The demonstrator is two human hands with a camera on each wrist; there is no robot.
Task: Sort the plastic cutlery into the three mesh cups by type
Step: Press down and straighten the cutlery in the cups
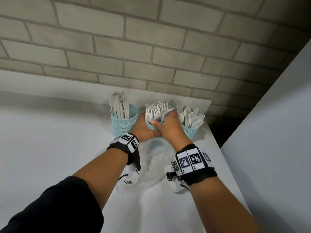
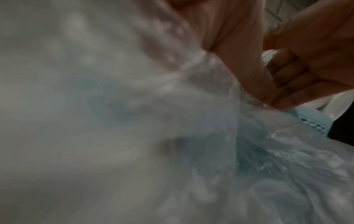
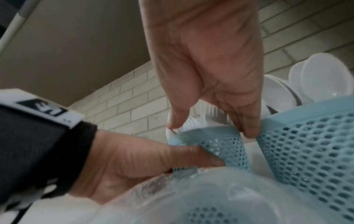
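Three light blue mesh cups stand at the far end of the white table (image 1: 50, 132). The left cup (image 1: 123, 122) holds knives (image 1: 119, 105), and the right cup (image 1: 191, 131) holds spoons (image 1: 190, 115). My left hand (image 1: 143, 127) grips the middle cup (image 3: 220, 145), its thumb wrapped round the mesh wall. My right hand (image 1: 165, 118) lies over the forks (image 1: 154, 111) in that cup. In the right wrist view its thumb (image 3: 176, 119) touches the forks (image 3: 199, 121) on one side, and its fingers (image 3: 247, 125) reach down between the middle cup and the right cup (image 3: 306, 144).
A crumpled clear plastic bag (image 1: 151, 163) lies on the table just in front of the cups, under both wrists. A brick wall (image 1: 151, 47) stands right behind the cups. The table's right edge (image 1: 217, 148) runs beside a grey panel (image 1: 269, 132).
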